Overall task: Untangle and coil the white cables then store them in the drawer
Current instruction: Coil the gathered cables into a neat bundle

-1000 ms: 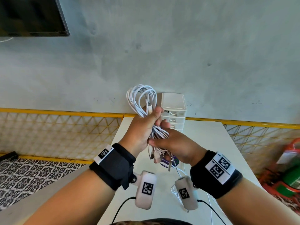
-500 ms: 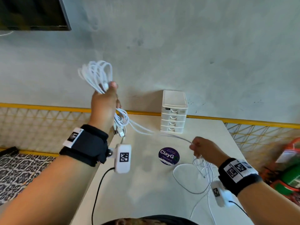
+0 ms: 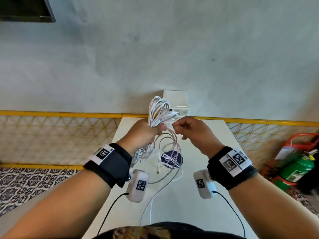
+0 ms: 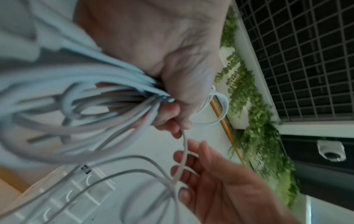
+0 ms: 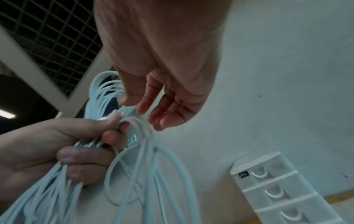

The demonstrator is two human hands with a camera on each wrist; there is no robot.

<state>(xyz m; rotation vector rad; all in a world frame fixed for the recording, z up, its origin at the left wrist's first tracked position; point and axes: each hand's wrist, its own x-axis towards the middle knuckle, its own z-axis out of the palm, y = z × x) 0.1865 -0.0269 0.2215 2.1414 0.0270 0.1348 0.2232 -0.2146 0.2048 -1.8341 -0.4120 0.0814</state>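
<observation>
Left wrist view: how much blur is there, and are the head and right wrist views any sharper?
Left wrist view: the white cables nearest the lens are smeared, the left hand gripping them fairly clear. Head view: mostly sharp, wide-angle bending; blur at the green cylinder. Right wrist view: dim, bluish; right hand soft, drawer unit legible.
</observation>
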